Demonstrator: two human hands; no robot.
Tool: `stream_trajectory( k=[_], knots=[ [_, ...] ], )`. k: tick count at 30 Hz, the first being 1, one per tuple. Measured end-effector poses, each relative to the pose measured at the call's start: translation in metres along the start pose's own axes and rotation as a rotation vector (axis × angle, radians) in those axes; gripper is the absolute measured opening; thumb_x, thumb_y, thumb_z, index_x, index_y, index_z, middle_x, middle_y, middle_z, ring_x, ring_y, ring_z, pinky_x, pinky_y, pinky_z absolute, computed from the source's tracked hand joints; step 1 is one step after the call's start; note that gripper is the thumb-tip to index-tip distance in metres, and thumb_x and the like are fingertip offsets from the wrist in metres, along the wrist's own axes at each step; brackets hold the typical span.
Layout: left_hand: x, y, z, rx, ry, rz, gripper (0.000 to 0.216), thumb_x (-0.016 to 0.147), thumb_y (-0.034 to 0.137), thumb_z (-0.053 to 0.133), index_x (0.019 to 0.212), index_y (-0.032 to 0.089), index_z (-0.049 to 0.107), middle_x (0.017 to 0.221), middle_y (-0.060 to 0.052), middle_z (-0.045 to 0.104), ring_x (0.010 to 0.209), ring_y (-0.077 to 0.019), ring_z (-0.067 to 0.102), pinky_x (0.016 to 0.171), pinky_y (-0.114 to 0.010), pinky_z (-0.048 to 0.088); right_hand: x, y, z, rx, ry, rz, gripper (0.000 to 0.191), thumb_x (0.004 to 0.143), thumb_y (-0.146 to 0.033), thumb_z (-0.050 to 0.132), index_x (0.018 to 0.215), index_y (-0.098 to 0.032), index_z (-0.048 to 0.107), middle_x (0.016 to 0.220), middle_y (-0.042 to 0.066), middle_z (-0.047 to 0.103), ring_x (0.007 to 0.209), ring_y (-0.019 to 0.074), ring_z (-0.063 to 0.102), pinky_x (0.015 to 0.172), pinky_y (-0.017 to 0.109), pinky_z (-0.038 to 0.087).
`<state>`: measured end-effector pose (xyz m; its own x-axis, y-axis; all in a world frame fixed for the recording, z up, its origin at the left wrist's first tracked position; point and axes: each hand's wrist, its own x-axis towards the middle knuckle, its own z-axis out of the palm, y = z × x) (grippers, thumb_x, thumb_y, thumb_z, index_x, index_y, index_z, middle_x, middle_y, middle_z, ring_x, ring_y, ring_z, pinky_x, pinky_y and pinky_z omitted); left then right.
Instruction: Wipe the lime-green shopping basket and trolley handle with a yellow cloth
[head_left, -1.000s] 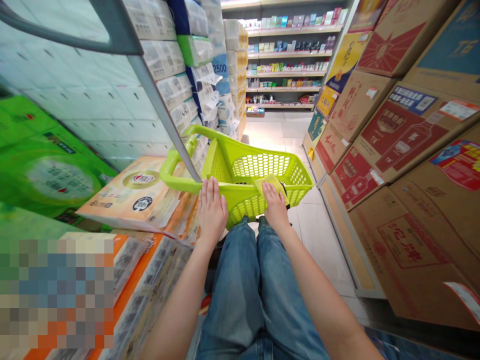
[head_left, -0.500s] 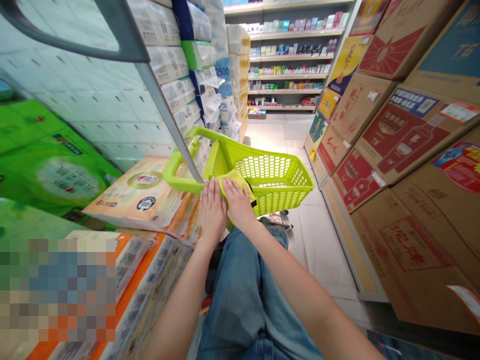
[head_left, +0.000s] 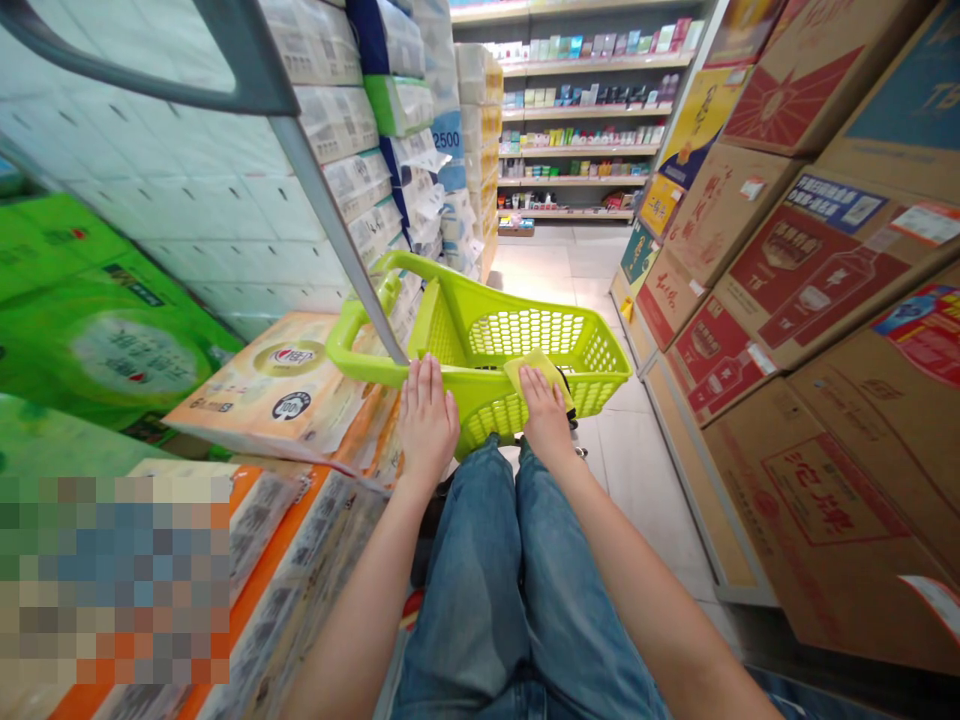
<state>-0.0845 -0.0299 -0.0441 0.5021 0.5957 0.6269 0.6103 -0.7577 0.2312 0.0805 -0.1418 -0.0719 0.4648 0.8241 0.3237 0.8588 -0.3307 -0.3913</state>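
A lime-green shopping basket [head_left: 551, 395] with perforated walls stands in front of my legs. Its grey pull handle [head_left: 337, 235] rises toward the upper left. My left hand [head_left: 429, 412] rests on the near rim beside the foot of that handle, fingers stretched out and flat, holding nothing. Farther right along the same rim, my right hand [head_left: 546, 415] holds a yellow cloth [head_left: 531, 368] with a dark edge and presses it over the rim. Part of the cloth is hidden under the fingers. The inside of the basket shows nothing lying in it.
Orange tissue packs [head_left: 262, 375] are stacked close on the left, with green packs [head_left: 127, 330] behind them. Brown and red cartons [head_left: 821, 260] line the right side. A tiled aisle floor [head_left: 574, 265] leads to shelves [head_left: 581, 155] of small boxes and bottles.
My right hand has slid the yellow cloth to the right along the near rim, away from my left hand. My left hand has stayed in place.
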Motion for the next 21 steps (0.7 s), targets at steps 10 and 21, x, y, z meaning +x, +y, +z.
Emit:
stream_trajectory(
  k=[10, 21],
  knots=[
    [0.001, 0.001, -0.001, -0.023, 0.006, -0.011, 0.058, 0.099, 0.027, 0.032, 0.155, 0.012, 0.025, 0.159, -0.013, 0.035, 0.151, -0.0258, 0.021, 0.123, -0.046, 0.021, 0.016, -0.056, -0.008, 0.135, -0.120, 0.112, 0.089, 0.071, 0.006, 0.039, 0.155, -0.019, 0.027, 0.162, 0.007, 0.028, 0.151, 0.0238, 0.021, 0.120, 0.054, 0.019],
    [0.001, 0.001, -0.002, -0.004, -0.011, -0.023, 0.059, 0.098, 0.024, 0.034, 0.155, 0.011, 0.026, 0.159, -0.014, 0.035, 0.151, -0.0252, 0.022, 0.123, -0.045, 0.022, 0.020, -0.085, -0.007, 0.200, -0.141, -0.102, 0.080, 0.078, 0.004, 0.034, 0.155, -0.015, 0.026, 0.162, 0.007, 0.027, 0.151, 0.0181, 0.020, 0.122, 0.050, 0.018]
  ],
)
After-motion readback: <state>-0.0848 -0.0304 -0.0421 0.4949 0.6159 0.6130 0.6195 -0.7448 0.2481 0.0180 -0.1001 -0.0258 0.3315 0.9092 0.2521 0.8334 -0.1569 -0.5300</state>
